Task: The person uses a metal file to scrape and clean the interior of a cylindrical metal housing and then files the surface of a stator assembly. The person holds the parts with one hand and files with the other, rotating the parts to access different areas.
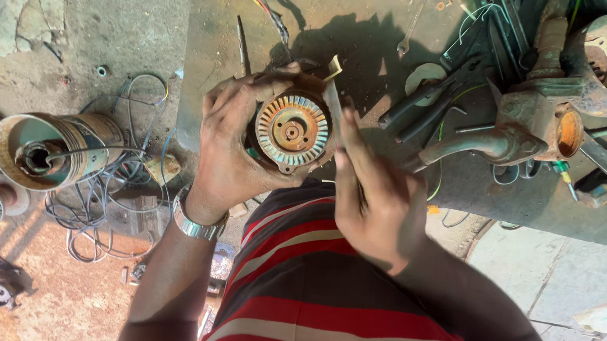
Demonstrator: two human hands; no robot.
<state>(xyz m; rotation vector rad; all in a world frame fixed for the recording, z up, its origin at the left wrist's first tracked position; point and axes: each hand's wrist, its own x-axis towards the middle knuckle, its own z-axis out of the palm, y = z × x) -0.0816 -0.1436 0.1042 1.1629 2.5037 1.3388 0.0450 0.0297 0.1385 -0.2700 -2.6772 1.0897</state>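
A worn, oil-stained bench (344,22) stands over a dusty concrete floor (97,39) littered with loose wires (106,198) and an open motor casing (52,151). Just off the bench's near edge, the left hand (229,147) wraps around a rusty round finned motor part (292,130), holding it face up. The right hand (373,198) pinches a thin flat blade (332,100) against that part's rim. A heavy pump body (538,124) sits toward the bench's right end.

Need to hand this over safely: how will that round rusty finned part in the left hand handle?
The finned round part looks like rusty metal, so probably stiff and heavy for its size. The left hand cups it fully, hinting at weight. Being round, it could roll if set on edge.
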